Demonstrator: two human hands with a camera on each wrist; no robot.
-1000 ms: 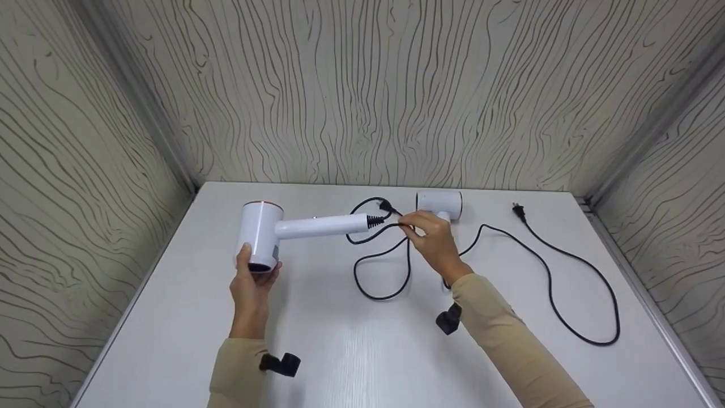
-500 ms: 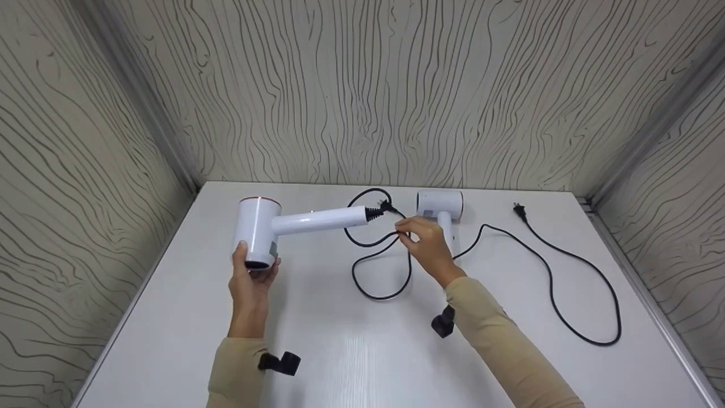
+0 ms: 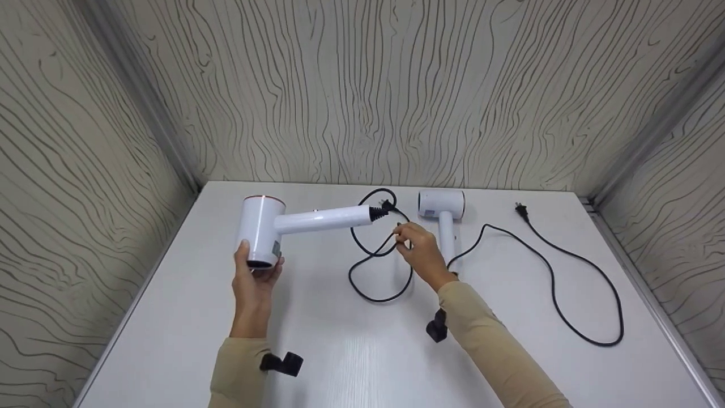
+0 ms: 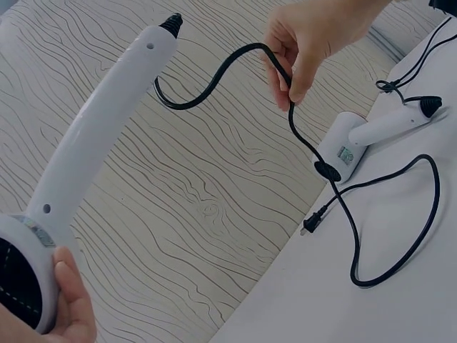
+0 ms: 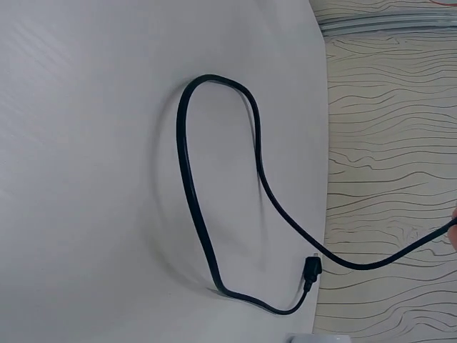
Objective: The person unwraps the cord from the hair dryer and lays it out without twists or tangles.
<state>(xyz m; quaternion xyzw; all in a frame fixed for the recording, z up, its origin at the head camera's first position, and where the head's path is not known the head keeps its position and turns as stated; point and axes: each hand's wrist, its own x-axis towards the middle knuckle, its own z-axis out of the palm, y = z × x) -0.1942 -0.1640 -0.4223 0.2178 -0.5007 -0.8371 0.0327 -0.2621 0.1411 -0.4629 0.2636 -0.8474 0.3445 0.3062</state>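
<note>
A white hair dryer [image 3: 261,226] with a reddish rim is held above the table by my left hand [image 3: 252,294], which grips the lower end of its barrel. Its handle [image 3: 325,220] points right and ends in a ribbed black cord sleeve. To the right of that sleeve, my right hand [image 3: 423,255] pinches the dryer's black cord [image 4: 291,121] between thumb and fingers. From the pinch the cord drops into a loop [image 5: 187,164] over the white table. Its two-pin plug [image 5: 312,270] lies behind, near the back edge. In the right wrist view only a fingertip shows.
A second white hair dryer [image 3: 442,203] lies at the back, its handle partly behind my right hand. Its black cord [image 3: 552,277] winds across the right side of the white table [image 3: 340,362] to a plug [image 3: 521,211]. Wood-grain panels [image 3: 362,96] enclose the back and sides.
My right hand has moved a little nearer with the pinched cord, uncovering more of the second dryer's handle. The cord's loops have shifted. The held dryer's handle end has risen slightly.
</note>
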